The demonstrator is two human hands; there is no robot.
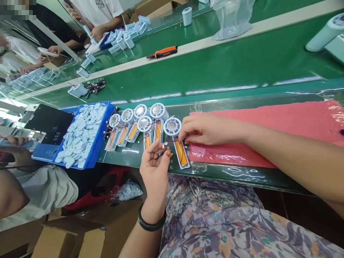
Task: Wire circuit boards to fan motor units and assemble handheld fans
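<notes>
My left hand (155,165), with a dark bangle at the wrist, pinches a small circuit board (166,146) between thumb and fingertip; a white connector shows on it. Thin red and black wires (172,142) run from there to my right hand (202,130). The fingers of that hand are closed on the wires, their tips partly hidden. Below both hands lies an open light-blue handheld-fan body (181,154) with an orange battery inside. Its round motor head (172,126) sits just left of my right fingers.
Several similar fan units (125,132) lie to the left. Beyond them is a blue tray (90,157) of pale-blue plastic pieces. A red mat (231,150) covers the bench at right. Orange-handled pliers (165,52) rest on the far ledge. Other people work at left and opposite.
</notes>
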